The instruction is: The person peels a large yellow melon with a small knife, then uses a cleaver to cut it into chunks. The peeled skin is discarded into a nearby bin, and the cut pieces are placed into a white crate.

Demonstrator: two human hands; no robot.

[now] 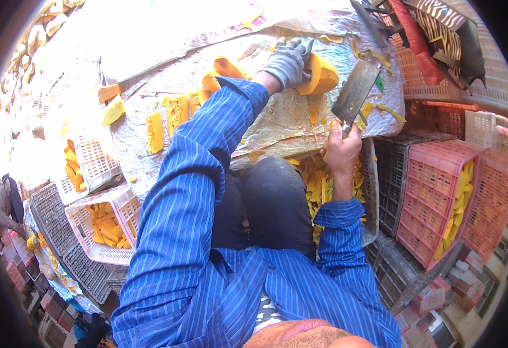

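My left hand (287,65), in a grey glove, grips a thick peeled pumpkin chunk (321,76) from its left side on the plastic-covered table (275,117). A cleaver (356,89) with a broad, stained blade is in my bare right hand (343,145), its blade pointing up and away, just right of the chunk and apart from it. Left of my forearm stand cut pumpkin slabs (177,114) with seedy pulp showing. Strips of yellow peel (390,113) lie at the table's right end, beside a small green object (380,82).
Below the right forearm, a crate (370,195) holds peelings (317,187). A white crate (106,195) with pumpkin pieces (106,226) stands at left. Stacked pink crates (432,195) are at right. A zebra-striped bag (440,35) hangs at upper right. Another knife (101,74) stands near the left end.
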